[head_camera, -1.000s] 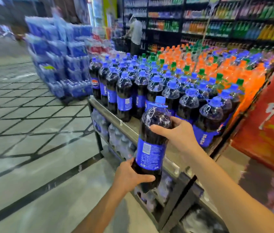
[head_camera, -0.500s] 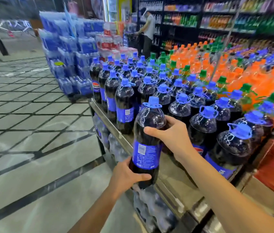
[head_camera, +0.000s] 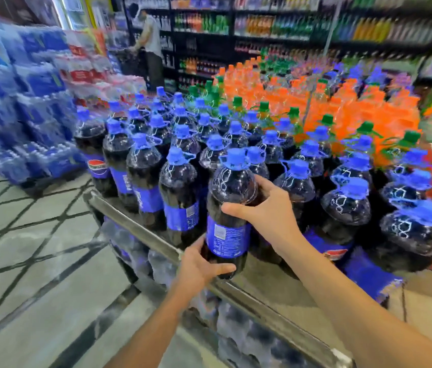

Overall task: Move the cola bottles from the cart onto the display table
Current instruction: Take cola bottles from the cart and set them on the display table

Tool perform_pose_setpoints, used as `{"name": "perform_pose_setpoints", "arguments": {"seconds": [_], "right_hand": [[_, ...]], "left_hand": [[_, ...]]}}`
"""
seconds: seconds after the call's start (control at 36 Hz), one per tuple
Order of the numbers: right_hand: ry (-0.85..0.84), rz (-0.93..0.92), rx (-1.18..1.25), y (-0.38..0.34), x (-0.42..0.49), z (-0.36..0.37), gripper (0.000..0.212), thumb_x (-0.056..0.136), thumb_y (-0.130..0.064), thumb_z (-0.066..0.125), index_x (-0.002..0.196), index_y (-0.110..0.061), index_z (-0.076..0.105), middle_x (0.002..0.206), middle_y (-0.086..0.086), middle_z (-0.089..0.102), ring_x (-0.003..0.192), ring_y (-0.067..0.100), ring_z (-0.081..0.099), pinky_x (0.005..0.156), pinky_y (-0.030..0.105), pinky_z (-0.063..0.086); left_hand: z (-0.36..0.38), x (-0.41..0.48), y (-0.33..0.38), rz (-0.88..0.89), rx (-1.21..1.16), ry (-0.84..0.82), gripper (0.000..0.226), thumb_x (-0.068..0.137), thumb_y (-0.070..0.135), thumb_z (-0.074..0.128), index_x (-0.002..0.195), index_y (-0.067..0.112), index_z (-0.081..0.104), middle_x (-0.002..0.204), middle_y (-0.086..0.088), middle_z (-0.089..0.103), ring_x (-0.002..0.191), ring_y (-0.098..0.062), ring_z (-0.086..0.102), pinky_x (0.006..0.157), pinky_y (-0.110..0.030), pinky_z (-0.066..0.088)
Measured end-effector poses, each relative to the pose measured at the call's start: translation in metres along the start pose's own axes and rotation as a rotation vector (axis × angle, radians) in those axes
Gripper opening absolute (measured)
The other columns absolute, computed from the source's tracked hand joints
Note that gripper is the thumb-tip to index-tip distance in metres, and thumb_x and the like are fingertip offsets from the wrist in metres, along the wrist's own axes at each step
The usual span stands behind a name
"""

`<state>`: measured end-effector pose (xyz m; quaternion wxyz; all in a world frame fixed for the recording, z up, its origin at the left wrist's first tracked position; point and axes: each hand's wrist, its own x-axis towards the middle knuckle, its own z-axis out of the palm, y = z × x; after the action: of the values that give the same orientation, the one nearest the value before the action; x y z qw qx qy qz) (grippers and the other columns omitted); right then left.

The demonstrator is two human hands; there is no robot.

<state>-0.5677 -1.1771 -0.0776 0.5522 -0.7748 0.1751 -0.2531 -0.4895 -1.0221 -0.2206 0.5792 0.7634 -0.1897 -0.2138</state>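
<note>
Packs of blue-wrapped water bottles [head_camera: 32, 83] are stacked at far left. The left hand [head_camera: 200, 265] curls round the base of a dark plastic cola bottle with blue cap and label [head_camera: 229, 205], which is upright at the front rim of the steel display table [head_camera: 276, 293], just beside a row of matching bottles [head_camera: 180, 187]. The right hand [head_camera: 269, 217] grips its shoulder. Orange soda bottles [head_camera: 355, 107] crowd behind at right.
</note>
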Motion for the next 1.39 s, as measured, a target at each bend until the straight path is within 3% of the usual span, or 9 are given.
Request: {"name": "perform_pose_setpoints", "arguments": {"seconds": [0.11, 0.28, 0.39, 0.47, 0.58, 0.81, 0.92, 1.17, 1.39], "right_hand": [[0.071, 0.003, -0.034, 0.002, 0.001, 0.018, 0.098, 0.049, -0.053, 0.1, 0.138, -0.031, 0.064, 0.119, -0.025, 0.073, 0.113, -0.006, 0.067, 0.106, 0.037, 0.054], [0.152, 0.02, -0.088, 0.01, 0.001, 0.033, 0.095, 0.058, -0.03, 0.103, 0.14, -0.035, 0.056, 0.103, -0.051, 0.057, 0.1, -0.03, 0.056, 0.094, 0.009, 0.046], [0.21, 0.03, -0.128, 0.014, -0.002, 0.041, 0.099, 0.056, -0.036, 0.103, 0.144, -0.032, 0.058, 0.113, -0.044, 0.058, 0.104, -0.029, 0.054, 0.099, 0.014, 0.046], [0.227, 0.045, -0.165, 0.02, -0.006, 0.046, 0.078, 0.056, -0.032, 0.103, 0.117, -0.054, 0.06, 0.1, -0.05, 0.063, 0.104, -0.026, 0.058, 0.098, 0.017, 0.047], [0.252, 0.043, -0.184, 0.025, -0.01, 0.054, 0.072, 0.054, -0.04, 0.101, 0.115, -0.051, 0.065, 0.114, -0.032, 0.073, 0.112, -0.008, 0.067, 0.104, 0.037, 0.055], [0.29, 0.076, -0.163, 0.026, -0.011, 0.061, 0.083, 0.054, -0.039, 0.103, 0.128, -0.04, 0.067, 0.116, -0.029, 0.073, 0.114, -0.007, 0.066, 0.106, 0.037, 0.054], [0.29, 0.115, -0.168, 0.023, -0.012, 0.065, 0.108, 0.045, -0.055, 0.097, 0.144, -0.034, 0.06, 0.129, -0.021, 0.069, 0.122, -0.004, 0.063, 0.11, 0.038, 0.051], [0.268, 0.206, -0.155, 0.02, -0.013, 0.069, 0.123, 0.044, -0.061, 0.098, 0.153, -0.033, 0.048, 0.145, -0.019, 0.059, 0.134, -0.001, 0.055, 0.116, 0.038, 0.046], [0.258, 0.244, -0.113, 0.024, -0.021, 0.074, 0.118, 0.052, -0.059, 0.097, 0.154, -0.042, 0.041, 0.149, -0.021, 0.054, 0.137, -0.001, 0.051, 0.117, 0.038, 0.045]], "left_hand": [[-0.015, 0.024, -0.012, 0.006, 0.02, -0.058, 0.099, 0.033, 0.045, 0.097, 0.125, 0.03, 0.062, 0.106, 0.017, 0.076, 0.103, -0.006, 0.071, 0.099, -0.039, 0.055], [-0.022, 0.045, -0.026, 0.035, 0.026, -0.148, 0.102, 0.039, 0.043, 0.101, 0.131, 0.029, 0.06, 0.107, 0.018, 0.076, 0.102, -0.001, 0.071, 0.099, -0.037, 0.055], [-0.026, 0.053, -0.027, 0.076, 0.038, -0.196, 0.096, 0.046, 0.032, 0.102, 0.132, 0.027, 0.06, 0.106, 0.017, 0.076, 0.101, 0.001, 0.07, 0.097, -0.028, 0.054], [-0.028, 0.056, -0.029, 0.083, 0.012, -0.225, 0.087, 0.055, 0.01, 0.099, 0.132, 0.018, 0.06, 0.107, 0.01, 0.076, 0.093, 0.009, 0.068, 0.087, -0.018, 0.056], [-0.029, 0.056, -0.031, 0.081, -0.07, -0.309, 0.087, 0.06, -0.018, 0.087, 0.137, 0.003, 0.053, 0.114, -0.001, 0.071, 0.086, 0.015, 0.067, 0.072, -0.005, 0.051], [-0.035, 0.069, -0.046, 0.089, -0.026, -0.313, 0.096, 0.052, -0.001, 0.097, 0.137, 0.007, 0.055, 0.105, 0.009, 0.076, 0.087, 0.006, 0.068, 0.079, -0.011, 0.053], [-0.034, 0.07, -0.047, 0.089, 0.014, -0.288, 0.102, 0.046, 0.017, 0.102, 0.137, 0.017, 0.056, 0.11, 0.019, 0.073, 0.104, -0.002, 0.068, 0.101, -0.029, 0.052], [-0.036, 0.073, -0.049, 0.047, 0.071, -0.312, 0.108, 0.044, 0.037, 0.099, 0.139, 0.028, 0.051, 0.11, 0.019, 0.073, 0.104, -0.002, 0.068, 0.099, -0.036, 0.054], [-0.036, 0.054, -0.035, 0.114, 0.088, -0.291, 0.084, 0.065, 0.012, 0.089, 0.138, 0.027, 0.05, 0.121, 0.008, 0.07, 0.11, -0.014, 0.067, 0.091, -0.028, 0.056]]}}
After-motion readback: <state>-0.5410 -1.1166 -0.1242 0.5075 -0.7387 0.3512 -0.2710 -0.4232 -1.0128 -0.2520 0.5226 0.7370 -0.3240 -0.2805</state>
